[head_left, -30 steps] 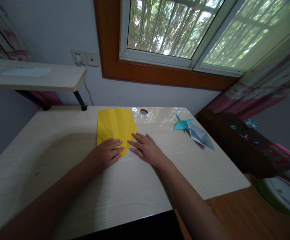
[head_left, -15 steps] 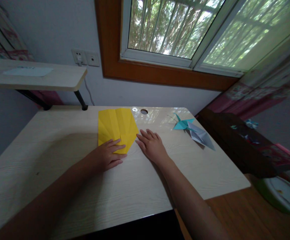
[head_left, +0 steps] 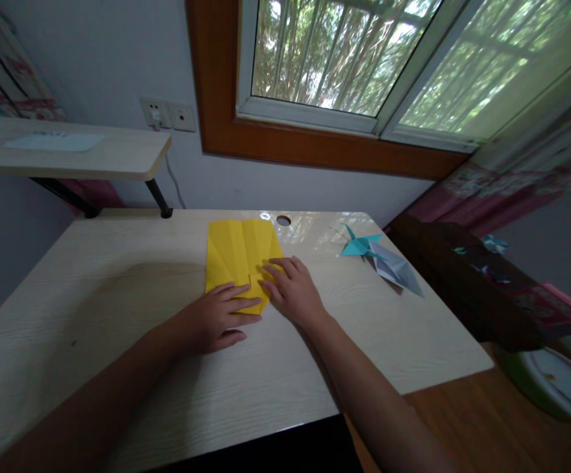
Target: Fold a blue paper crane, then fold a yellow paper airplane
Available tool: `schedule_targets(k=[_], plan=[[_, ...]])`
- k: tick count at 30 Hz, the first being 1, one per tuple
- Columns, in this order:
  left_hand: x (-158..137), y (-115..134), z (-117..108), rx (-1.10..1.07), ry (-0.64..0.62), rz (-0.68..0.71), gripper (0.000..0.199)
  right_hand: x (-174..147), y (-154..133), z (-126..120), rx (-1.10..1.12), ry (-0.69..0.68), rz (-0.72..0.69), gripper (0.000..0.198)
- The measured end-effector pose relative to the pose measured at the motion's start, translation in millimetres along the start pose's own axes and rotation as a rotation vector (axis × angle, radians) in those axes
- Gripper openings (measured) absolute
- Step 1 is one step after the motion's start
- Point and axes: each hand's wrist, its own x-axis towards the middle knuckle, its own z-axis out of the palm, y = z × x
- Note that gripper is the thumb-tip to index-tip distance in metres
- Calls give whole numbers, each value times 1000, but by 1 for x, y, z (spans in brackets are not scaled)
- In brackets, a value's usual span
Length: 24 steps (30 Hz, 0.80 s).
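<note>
A yellow sheet of origami paper (head_left: 238,253) lies on the desk, marked with several creases and folded in at its near edge. Across its near left part rests my left hand (head_left: 221,318), fingers spread flat and the thumb on the desk. My right hand (head_left: 292,286) lies over the paper's right side, fingers stretched out and slightly curved, the tips on the yellow surface. The paper under both hands' fingers is hidden.
At the right of the desk (head_left: 117,381) lie a teal folded paper crane (head_left: 359,246) and a grey-white folded paper piece (head_left: 394,266). A raised shelf (head_left: 132,157) with a paper on it stands at the left. A round cable hole (head_left: 284,221) is near the back edge.
The yellow paper has slid a little to the right and nearer, together with my left hand. My right hand has come from beside the paper onto its right side.
</note>
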Motion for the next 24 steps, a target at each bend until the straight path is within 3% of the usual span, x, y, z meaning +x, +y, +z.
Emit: schedule_targets(k=[5,11,24], plan=[[1,1,1,-46,15,18,46,-3,-4,6,56,-130,-116,28],[-2,-4,-6,-53,80,2,44,-4,6,9,95,-164,-127,33],[-7,-9,-7,2,59,-25,40,-7,13,3,100,-272,-116,63]])
